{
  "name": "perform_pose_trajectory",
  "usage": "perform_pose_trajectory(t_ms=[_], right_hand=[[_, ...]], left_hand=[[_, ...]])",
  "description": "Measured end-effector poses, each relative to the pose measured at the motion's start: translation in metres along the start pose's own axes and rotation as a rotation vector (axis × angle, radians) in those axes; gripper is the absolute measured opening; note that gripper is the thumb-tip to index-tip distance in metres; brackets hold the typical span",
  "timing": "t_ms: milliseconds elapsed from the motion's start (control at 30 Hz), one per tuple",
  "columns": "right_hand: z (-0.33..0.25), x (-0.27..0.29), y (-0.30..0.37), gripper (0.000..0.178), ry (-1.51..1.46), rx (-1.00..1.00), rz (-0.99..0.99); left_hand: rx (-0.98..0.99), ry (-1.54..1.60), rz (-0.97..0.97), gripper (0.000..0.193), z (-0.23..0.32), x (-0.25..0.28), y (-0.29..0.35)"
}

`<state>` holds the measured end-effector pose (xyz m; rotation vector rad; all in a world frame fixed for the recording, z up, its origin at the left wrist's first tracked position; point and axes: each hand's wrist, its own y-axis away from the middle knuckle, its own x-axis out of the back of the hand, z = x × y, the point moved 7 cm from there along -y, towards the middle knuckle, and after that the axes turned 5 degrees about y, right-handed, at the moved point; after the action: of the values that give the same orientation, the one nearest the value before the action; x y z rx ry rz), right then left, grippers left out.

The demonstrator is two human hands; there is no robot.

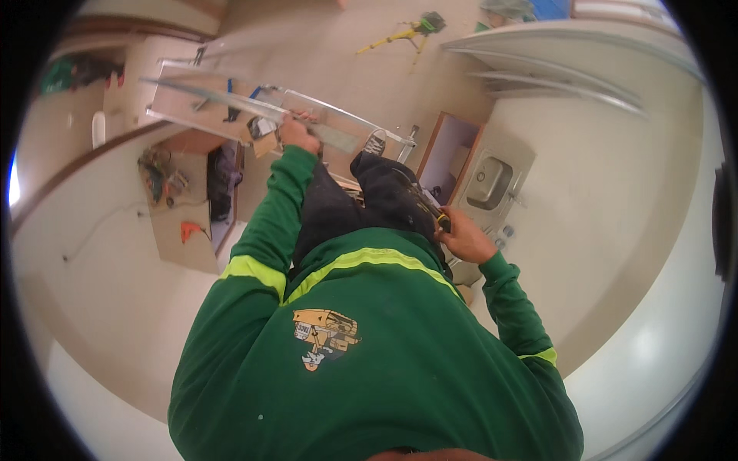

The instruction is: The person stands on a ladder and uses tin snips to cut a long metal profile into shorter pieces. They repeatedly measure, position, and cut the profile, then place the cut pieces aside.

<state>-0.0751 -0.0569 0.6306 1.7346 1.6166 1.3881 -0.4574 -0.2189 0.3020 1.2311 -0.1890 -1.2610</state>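
My left hand is closed around a long, thin metal profile. The strip reaches out to the far left and its near end shows just right of the hand. Down by my right thigh, my right hand grips a hand tool with a black-and-yellow handle. Its dark front part points up along the leg, and its exact kind is hard to make out. One of my sneakers stands at the edge of a metal-framed platform beneath the profile.
Right of me, a steel sink is set in a counter. Long metal strips lie at the far right. A yellow tripod stands on the floor ahead. At left, an orange tool and a cluttered pile rest on a cabinet top.
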Motion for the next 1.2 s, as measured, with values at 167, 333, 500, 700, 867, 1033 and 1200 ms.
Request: perform_pose_trajectory(t_ms=[167, 333, 500, 700, 867, 1033, 1200], right_hand=[[-0.025, 0.038, -0.027, 0.063, 0.069, 0.049, -0.068], [-0.066, 0.060, -0.054, 0.060, 0.163, 0.012, -0.188], [-0.084, 0.068, -0.071, 0.063, 0.244, -0.020, -0.231], [-0.079, 0.069, -0.086, 0.062, 0.221, 0.007, -0.244], [-0.067, 0.064, -0.095, 0.062, 0.214, 0.011, -0.233], [-0.085, 0.061, -0.095, 0.059, 0.249, -0.008, -0.225], [-0.093, 0.055, -0.096, 0.060, 0.254, -0.001, -0.173]], left_hand=[[-0.024, -0.007, 0.087, 0.031, -0.001, -0.053, 0.060], [-0.044, 0.011, 0.143, 0.030, 0.001, -0.055, 0.065], [-0.025, 0.043, 0.157, 0.025, -0.002, -0.057, 0.068], [-0.046, 0.047, 0.264, 0.027, 0.002, -0.072, 0.081], [-0.060, 0.063, 0.245, 0.025, -0.002, -0.069, 0.074], [-0.055, 0.033, 0.276, 0.024, 0.000, -0.066, 0.072], [-0.063, 0.004, 0.293, 0.023, 0.009, -0.070, 0.076]])
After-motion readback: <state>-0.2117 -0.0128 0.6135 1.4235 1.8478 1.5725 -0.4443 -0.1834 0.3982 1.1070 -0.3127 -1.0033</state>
